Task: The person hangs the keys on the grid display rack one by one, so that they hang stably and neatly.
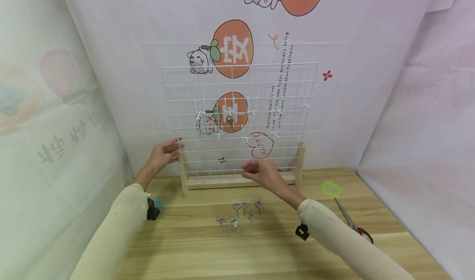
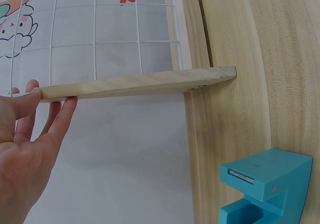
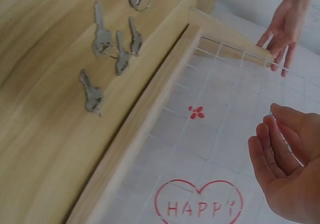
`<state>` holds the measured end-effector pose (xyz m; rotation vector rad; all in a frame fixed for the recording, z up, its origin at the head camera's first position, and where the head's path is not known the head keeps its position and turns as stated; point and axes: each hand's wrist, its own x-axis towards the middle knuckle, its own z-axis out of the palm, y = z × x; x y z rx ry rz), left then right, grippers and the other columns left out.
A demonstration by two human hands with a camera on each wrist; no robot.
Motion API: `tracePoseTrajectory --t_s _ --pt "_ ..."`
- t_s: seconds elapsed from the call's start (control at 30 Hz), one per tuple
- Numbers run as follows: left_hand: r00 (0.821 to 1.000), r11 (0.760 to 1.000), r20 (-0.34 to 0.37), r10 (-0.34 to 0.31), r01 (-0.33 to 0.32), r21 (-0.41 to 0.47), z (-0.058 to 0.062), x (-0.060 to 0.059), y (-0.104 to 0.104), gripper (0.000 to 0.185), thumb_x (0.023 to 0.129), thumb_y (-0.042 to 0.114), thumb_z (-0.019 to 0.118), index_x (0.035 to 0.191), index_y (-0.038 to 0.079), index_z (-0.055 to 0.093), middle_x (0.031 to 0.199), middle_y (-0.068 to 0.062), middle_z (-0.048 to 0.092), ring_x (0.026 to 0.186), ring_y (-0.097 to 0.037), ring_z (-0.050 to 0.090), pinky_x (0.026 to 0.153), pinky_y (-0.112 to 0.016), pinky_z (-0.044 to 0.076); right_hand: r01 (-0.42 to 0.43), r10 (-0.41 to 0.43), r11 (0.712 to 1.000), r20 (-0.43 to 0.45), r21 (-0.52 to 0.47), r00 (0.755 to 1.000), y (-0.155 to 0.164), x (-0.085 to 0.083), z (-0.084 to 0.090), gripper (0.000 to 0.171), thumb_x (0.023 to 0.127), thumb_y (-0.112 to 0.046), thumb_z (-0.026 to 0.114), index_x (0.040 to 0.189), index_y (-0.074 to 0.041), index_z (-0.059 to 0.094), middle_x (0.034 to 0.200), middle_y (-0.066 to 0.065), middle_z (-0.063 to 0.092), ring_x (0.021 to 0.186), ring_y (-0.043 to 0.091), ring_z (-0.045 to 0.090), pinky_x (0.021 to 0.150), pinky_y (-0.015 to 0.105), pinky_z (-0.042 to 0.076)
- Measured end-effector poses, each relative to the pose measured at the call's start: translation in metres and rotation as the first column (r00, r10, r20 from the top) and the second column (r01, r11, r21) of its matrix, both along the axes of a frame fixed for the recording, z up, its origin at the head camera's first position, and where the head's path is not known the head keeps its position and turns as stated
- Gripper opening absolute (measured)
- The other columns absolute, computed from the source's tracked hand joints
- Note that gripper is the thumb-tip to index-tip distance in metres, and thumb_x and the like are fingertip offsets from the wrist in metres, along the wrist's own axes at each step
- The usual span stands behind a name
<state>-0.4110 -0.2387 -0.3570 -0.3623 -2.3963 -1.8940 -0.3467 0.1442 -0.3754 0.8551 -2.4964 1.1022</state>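
Six keys (image 1: 239, 216): laid loose on the wooden table (image 1: 208, 255).
Left hand (image 1: 162, 155): straight fingers rested against the rack's wooden post (image 1: 181, 170).
Right hand (image 1: 261, 173): fingers loosely curled, nothing held, before the wire grid (image 1: 241, 119).

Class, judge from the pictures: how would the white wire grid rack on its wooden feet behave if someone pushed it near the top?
The wire grid rack is tall on narrow wooden feet, so it probably tips easily. Thin wire suggests it is light. The left hand touches its post.

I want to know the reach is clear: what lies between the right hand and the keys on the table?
In the head view only the rack's wooden base rail and bare tabletop lie between the right hand and the keys.
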Motion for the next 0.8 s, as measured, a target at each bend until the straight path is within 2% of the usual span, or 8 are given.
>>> tracePoseTrajectory --t_s 0.3,0.47,0.6,0.8 --pt "1.0 1.0 -0.005 -0.004 0.004 0.002 -0.002 -0.002 -0.001 0.057 0.105 -0.007 0.053 0.159 0.005 0.04 0.151 -0.028 0.05 0.142 -0.042 0.046 0.109 -0.051 0.049 -0.077 0.078 0.997 -0.036 0.031 0.996 0.006 -0.008 -0.032 0.016 0.088 -0.001 0.082 0.103 -0.001 0.077 0.092 0.01 0.078 0.08 0.019 0.075 0.072 0.021 0.063" --pt "1.0 1.0 -0.002 -0.005 0.005 0.01 -0.001 -0.002 -0.001 0.057 0.105 -0.007 0.053 0.159 0.006 0.04 0.151 -0.028 0.05 0.143 -0.041 0.046 0.109 -0.051 0.048 -0.085 0.083 0.994 0.035 0.071 0.996 0.008 -0.01 -0.047 0.018 0.089 -0.004 0.082 0.106 -0.001 0.077 0.092 0.008 0.078 0.08 0.018 0.074 0.071 0.02 0.062" --pt "1.0 1.0 0.001 0.0 0.0 0.006 -0.001 -0.002 -0.001 0.057 0.105 -0.007 0.053 0.159 0.007 0.04 0.151 -0.027 0.05 0.143 -0.042 0.046 0.109 -0.051 0.048 -0.063 0.053 0.992 0.089 0.113 0.995 0.007 -0.012 -0.061 0.017 0.089 -0.007 0.083 0.105 -0.003 0.078 0.09 0.005 0.077 0.078 0.015 0.071 0.067 0.018 0.059" --pt "1.0 1.0 -0.002 -0.002 0.002 0.015 -0.002 -0.001 -0.001 0.057 0.105 -0.007 0.053 0.159 0.007 0.04 0.151 -0.028 0.05 0.143 -0.042 0.046 0.109 -0.051 0.048 -0.096 0.07 0.983 0.166 0.154 0.984 0.006 -0.015 -0.081 0.015 0.089 -0.004 0.081 0.102 0.002 0.078 0.089 0.008 0.078 0.076 0.014 0.072 0.064 0.019 0.059"
